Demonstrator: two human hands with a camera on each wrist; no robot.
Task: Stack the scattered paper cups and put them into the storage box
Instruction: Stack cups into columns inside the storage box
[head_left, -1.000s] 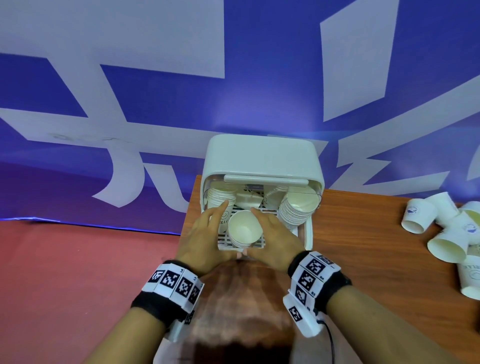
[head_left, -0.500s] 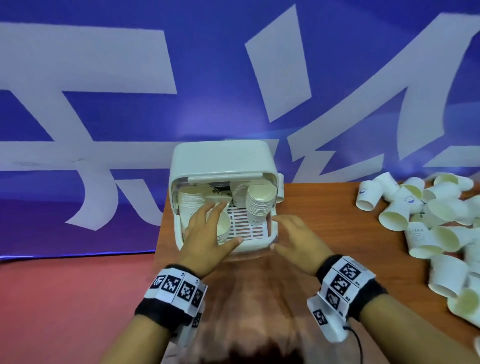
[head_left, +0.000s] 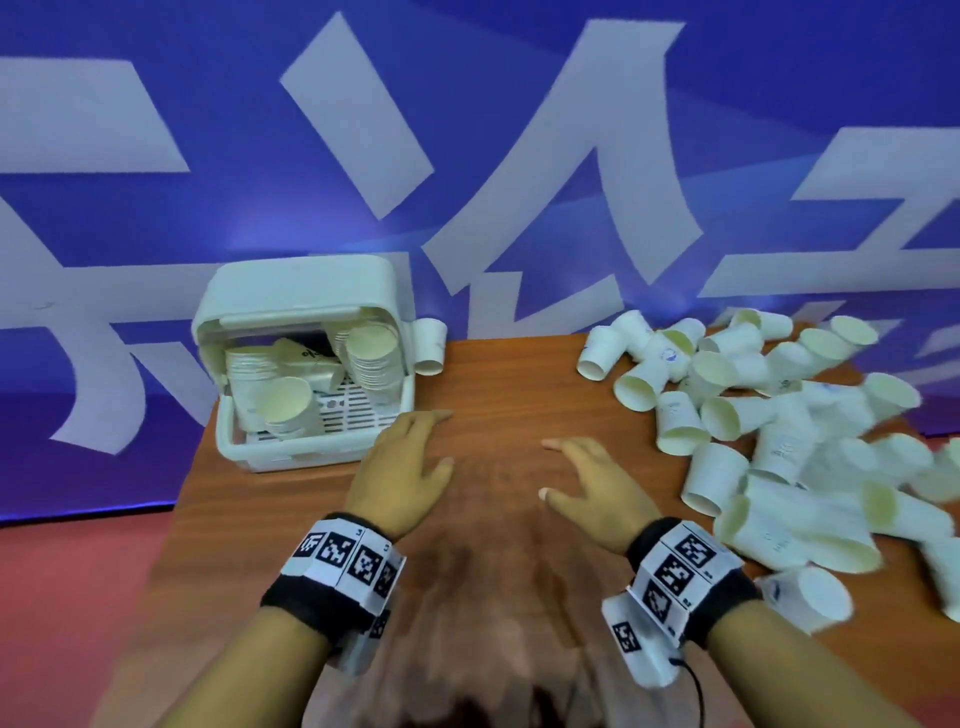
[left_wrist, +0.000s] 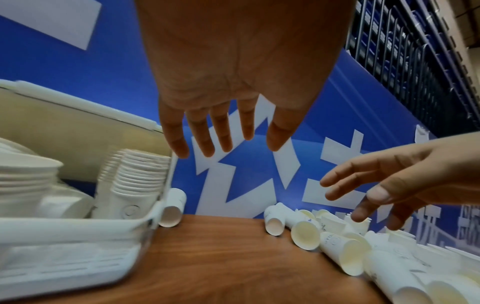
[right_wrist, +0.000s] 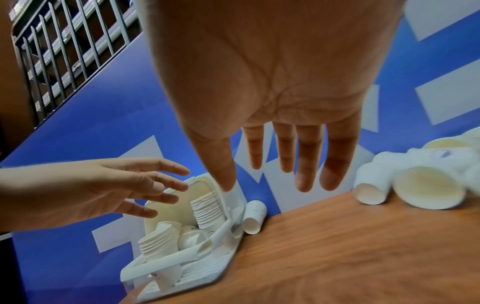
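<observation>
The white storage box (head_left: 236, 447) sits at the table's left end with its lid raised; stacks of paper cups (head_left: 371, 358) lean inside it, also seen from the left wrist (left_wrist: 135, 181) and right wrist (right_wrist: 205, 207). A heap of scattered paper cups (head_left: 769, 415) lies on its sides at the right. My left hand (head_left: 405, 462) hovers empty just right of the box, fingers spread. My right hand (head_left: 592, 478) hovers empty over the bare middle of the table, left of the heap, fingers spread.
One loose cup (head_left: 431, 345) lies against the box's right outer wall. The wooden table (head_left: 498, 395) backs onto a blue and white banner. A cup (head_left: 810, 597) lies near the front edge by my right wrist. A red floor shows left of the table.
Both hands let go of the cup stack in the box and drew out rightward. The view swung right, bringing the scattered heap into sight.
</observation>
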